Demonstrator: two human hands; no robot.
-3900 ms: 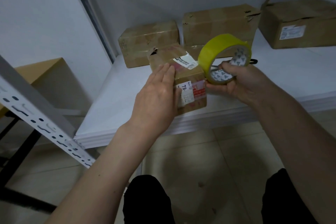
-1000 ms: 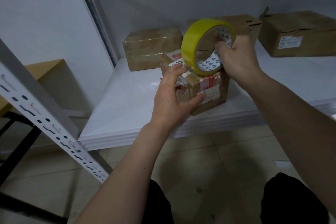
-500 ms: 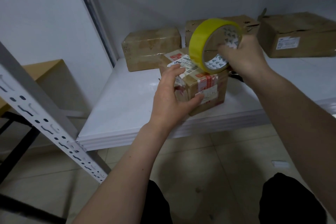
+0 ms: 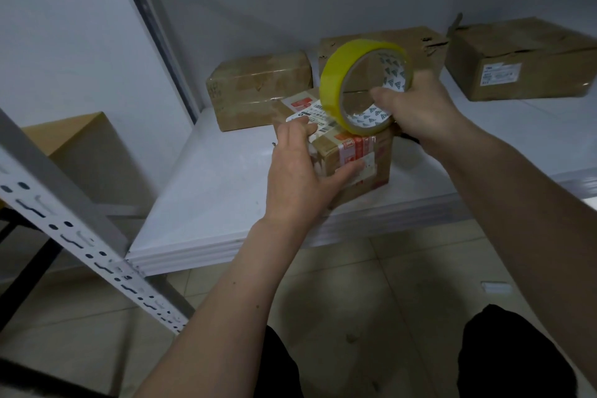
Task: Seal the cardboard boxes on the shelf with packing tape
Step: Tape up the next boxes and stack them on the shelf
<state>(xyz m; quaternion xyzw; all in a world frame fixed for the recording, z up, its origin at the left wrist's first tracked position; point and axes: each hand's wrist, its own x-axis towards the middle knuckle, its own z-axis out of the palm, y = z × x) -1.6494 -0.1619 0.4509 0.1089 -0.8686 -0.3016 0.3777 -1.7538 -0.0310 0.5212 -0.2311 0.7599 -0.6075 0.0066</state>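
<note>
On the white shelf (image 4: 206, 191), a small box (image 4: 361, 155) sits near the front edge. The left hand (image 4: 300, 178) grips its near corner, fingers curled over the label. The right hand (image 4: 416, 110) holds the yellow tape roll (image 4: 336, 81) upright, apparently touching the box's top. Three more boxes (image 4: 258, 90) stand behind it.

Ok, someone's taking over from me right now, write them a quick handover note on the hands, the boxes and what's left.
Left hand grips the small labelled box at the shelf front edge, fingers on top, thumb on its front face.
Right hand holds the yellow tape roll upright on the box top.
Done: roll is set against the box; no clear new strip visible.
Left: tape this box, then the three boxes behind: left, middle, right.
</note>
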